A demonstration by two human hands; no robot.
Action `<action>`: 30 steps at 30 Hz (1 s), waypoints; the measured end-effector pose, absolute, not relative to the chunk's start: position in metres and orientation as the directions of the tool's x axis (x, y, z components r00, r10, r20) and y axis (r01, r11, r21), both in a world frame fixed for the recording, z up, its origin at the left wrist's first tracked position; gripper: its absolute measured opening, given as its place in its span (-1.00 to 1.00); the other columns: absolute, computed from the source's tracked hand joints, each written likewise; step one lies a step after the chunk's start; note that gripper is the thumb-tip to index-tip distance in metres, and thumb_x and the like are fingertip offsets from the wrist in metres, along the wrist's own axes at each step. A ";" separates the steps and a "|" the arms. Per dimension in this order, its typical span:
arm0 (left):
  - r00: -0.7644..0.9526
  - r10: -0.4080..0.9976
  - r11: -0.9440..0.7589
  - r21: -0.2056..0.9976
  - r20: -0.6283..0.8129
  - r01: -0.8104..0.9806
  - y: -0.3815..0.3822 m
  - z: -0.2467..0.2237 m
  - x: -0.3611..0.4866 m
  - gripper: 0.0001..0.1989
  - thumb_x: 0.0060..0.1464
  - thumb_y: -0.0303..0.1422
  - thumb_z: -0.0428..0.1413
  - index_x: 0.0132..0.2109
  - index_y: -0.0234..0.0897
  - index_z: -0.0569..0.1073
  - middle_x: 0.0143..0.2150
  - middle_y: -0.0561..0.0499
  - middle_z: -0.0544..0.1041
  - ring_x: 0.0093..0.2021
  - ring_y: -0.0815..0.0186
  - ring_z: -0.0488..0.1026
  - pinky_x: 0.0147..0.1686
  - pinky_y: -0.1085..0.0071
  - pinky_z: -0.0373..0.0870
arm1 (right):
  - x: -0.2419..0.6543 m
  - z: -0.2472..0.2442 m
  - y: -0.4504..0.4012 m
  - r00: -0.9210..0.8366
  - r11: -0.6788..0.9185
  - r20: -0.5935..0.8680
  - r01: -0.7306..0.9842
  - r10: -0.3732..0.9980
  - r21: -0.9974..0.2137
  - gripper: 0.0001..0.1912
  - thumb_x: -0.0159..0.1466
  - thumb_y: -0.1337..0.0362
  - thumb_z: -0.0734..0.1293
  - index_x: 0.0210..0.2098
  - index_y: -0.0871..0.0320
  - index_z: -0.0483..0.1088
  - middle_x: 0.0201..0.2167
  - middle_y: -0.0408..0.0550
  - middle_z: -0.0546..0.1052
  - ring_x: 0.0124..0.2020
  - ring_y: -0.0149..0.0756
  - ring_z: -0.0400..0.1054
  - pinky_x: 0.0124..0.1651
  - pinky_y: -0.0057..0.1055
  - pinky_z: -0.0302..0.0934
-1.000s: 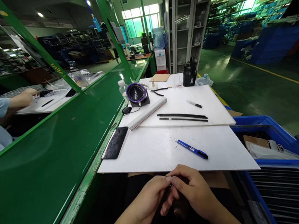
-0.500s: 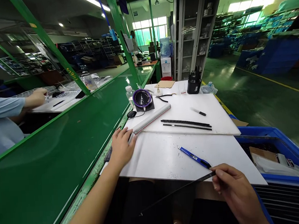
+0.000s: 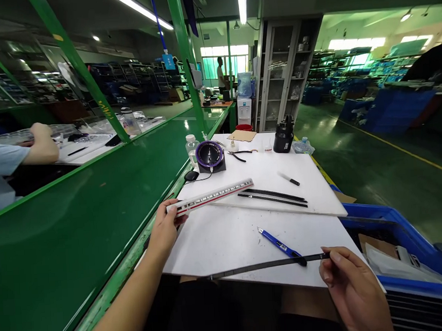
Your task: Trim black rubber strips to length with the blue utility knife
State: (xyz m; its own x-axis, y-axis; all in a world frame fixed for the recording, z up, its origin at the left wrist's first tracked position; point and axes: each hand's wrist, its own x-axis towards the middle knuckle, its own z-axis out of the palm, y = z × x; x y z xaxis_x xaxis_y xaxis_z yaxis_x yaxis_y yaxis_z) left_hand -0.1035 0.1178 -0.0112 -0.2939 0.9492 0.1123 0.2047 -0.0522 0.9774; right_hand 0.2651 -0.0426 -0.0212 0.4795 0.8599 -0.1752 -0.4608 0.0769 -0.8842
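Note:
My left hand (image 3: 165,222) grips the near end of a white model train car (image 3: 211,196) with a red stripe and a row of windows; its far end rests on or hovers over the white board, I cannot tell which. Between thumb and fingers, my right hand (image 3: 347,270) pinches one end of a thin black strip (image 3: 263,266), which stretches left along the table's front edge. Behind that strip lies a blue utility knife (image 3: 280,244), blade showing. More black strips (image 3: 276,197) lie on the white board (image 3: 319,200).
Toward the back stand a round purple-rimmed device (image 3: 209,154), a clear bottle (image 3: 191,145) and a black flask (image 3: 283,135). Black-handled pliers (image 3: 239,156) and a small black-handled blade (image 3: 289,178) lie nearby. A blue crate (image 3: 405,220) borders the right side; a green partition (image 3: 97,201) the left. Another person's arm (image 3: 38,148) is beyond it.
My left hand has taken hold of the white train car and turned its windowed side toward me. My right hand has raised the black strip until it runs nearly level.

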 end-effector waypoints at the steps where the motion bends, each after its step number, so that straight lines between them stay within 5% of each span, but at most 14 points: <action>1: -0.325 0.941 -0.054 0.991 0.092 0.125 0.107 -0.011 -0.101 -0.61 0.20 -0.10 -0.06 0.05 -0.23 0.28 -0.17 -0.07 0.47 -0.32 0.28 0.46 -0.18 0.23 0.49 | 0.262 -0.018 -0.039 0.496 0.105 -0.159 -0.462 0.853 -0.881 -0.79 0.10 0.15 0.54 -0.37 0.16 0.57 -0.55 -0.08 0.45 -0.56 -0.41 0.26 -0.52 -0.49 0.19; 9: -0.366 0.929 -0.082 0.933 -0.056 -0.351 0.041 0.007 -0.067 -0.70 0.25 -0.12 0.00 -0.09 -0.27 0.38 -0.29 0.00 0.44 -0.35 0.35 0.37 -0.30 0.45 0.40 | 0.246 0.015 -0.034 0.629 0.262 -0.065 -0.413 0.774 -0.872 -0.90 0.10 0.28 0.51 -0.41 0.15 0.54 -0.52 -0.10 0.46 -0.55 -0.44 0.27 -0.52 -0.49 0.21; 15: -0.211 0.977 -0.080 0.940 0.009 -0.331 0.024 0.014 -0.050 -0.56 0.10 0.05 0.18 -0.05 -0.17 0.44 -0.24 0.04 0.43 -0.26 0.34 0.34 -0.21 0.48 0.40 | 0.245 0.018 -0.039 0.656 0.258 -0.058 -0.374 0.752 -0.891 -0.88 0.15 0.28 0.51 -0.34 0.14 0.54 -0.51 -0.09 0.48 -0.52 -0.42 0.31 -0.50 -0.50 0.24; 30: -0.143 0.988 -0.083 0.975 0.054 -0.205 0.009 0.014 -0.061 -0.50 0.13 0.09 0.10 0.01 -0.19 0.35 -0.24 0.01 0.38 -0.28 0.28 0.35 -0.23 0.39 0.36 | 0.232 0.021 -0.030 0.668 0.281 -0.021 -0.341 0.744 -0.897 -0.84 0.08 0.27 0.54 -0.40 0.20 0.54 -0.55 -0.08 0.50 -0.56 -0.43 0.32 -0.51 -0.52 0.22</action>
